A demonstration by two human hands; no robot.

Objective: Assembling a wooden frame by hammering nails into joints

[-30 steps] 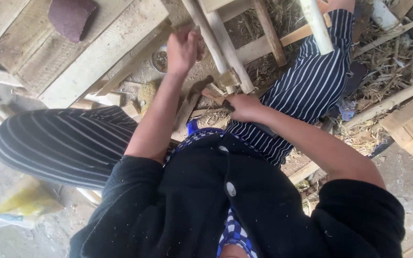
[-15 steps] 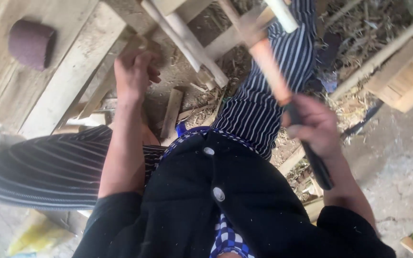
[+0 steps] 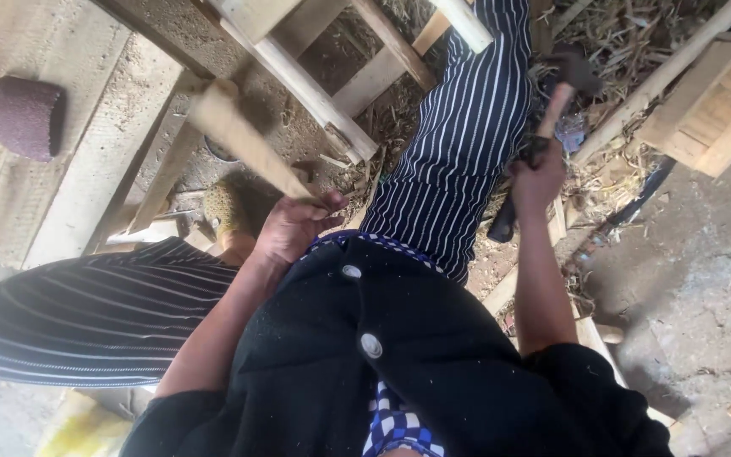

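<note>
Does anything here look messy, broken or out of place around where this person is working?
The ground is littered: wood chips and straw-like scraps lie scattered beside the striped trouser leg. A roll of sanding cloth lies on its side on the planks. Nothing looks broken. The left hand grips a wooden stick, the right hand a hammer.

Navy white-striped trousers (image 3: 458,144), maroon sanding roll (image 3: 24,117), seemingly.
</note>
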